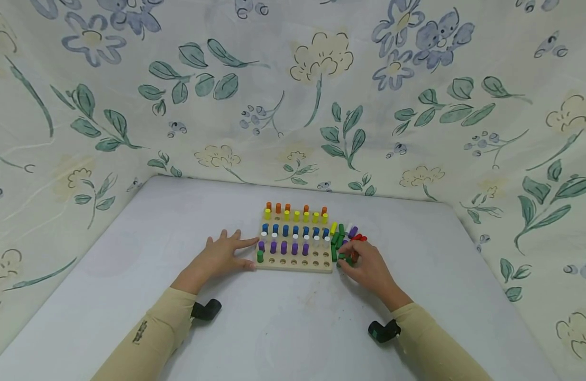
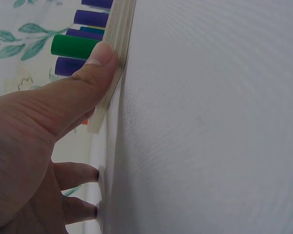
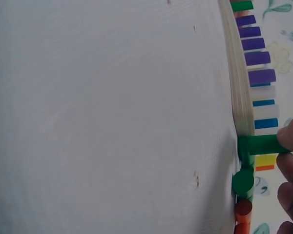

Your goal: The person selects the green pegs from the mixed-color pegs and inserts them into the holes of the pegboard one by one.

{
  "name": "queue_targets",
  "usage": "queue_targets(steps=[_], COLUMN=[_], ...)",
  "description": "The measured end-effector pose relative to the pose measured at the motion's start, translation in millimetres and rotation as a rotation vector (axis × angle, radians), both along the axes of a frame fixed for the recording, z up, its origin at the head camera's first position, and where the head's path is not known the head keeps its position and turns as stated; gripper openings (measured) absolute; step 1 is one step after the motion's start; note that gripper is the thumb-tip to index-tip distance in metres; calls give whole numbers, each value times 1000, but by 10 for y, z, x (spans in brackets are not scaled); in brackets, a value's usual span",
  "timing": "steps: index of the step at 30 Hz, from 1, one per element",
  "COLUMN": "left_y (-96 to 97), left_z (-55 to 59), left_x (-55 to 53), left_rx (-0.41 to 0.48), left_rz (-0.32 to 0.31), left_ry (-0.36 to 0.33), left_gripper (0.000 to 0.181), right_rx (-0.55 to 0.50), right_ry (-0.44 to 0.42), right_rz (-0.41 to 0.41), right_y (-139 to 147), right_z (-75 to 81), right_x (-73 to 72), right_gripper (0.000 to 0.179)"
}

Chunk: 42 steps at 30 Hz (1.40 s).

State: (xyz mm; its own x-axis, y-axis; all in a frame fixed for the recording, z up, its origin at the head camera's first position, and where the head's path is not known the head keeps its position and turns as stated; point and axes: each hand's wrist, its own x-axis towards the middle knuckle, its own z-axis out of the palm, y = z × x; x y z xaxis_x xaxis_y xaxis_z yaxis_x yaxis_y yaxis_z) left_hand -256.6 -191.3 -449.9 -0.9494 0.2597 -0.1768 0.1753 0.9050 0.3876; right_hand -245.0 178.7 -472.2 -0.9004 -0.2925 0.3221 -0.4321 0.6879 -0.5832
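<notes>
A wooden pegboard lies on the table, with rows of orange, yellow, blue, white and purple pegs standing in it. One green peg stands at the left end of its front row; the other holes there are bare. My left hand, fingers spread, touches the board's left side, its thumb against the edge beside that green peg. Right of the board, my right hand pinches another green peg between thumb and finger, over the loose pegs.
Loose pegs lie heaped along the board's right side: several green ones, a yellow one, a purple one and red ones. A flowered cloth hangs behind the white table.
</notes>
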Motion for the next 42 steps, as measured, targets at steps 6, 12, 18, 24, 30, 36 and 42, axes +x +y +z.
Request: queue_targets(steps=[6,12,18,24,30,36,42], left_y=[-7,-13,-16,-15,-13,-17,-22], left_z=[1,1,-2,3,5,-5,-12], left_x=[1,-4,-9,-4,-1,-6,-13], left_rx=[3,2,6,8,10,8,5], left_rz=[-6,-18,-19,-19,-21,-25,-24], left_ry=[-2,1,0,-1,4,5,8], left_gripper=[81,80,80,80,80,81,81], right_rx=[8,-9,-18,-28,-40,-46,-42], right_ry=[-11,1,1,-24,-10,-14,-1], right_rz=[0,8,10,15,28,32,37], right_y=[-29,-59,-81,-108,-132,-174,-215], right_z=[11,45,44,22,16,20,19], right_x=[6,22,8,-9,-12,-1,13], right_gripper=[21,21,23,24,22,23,23])
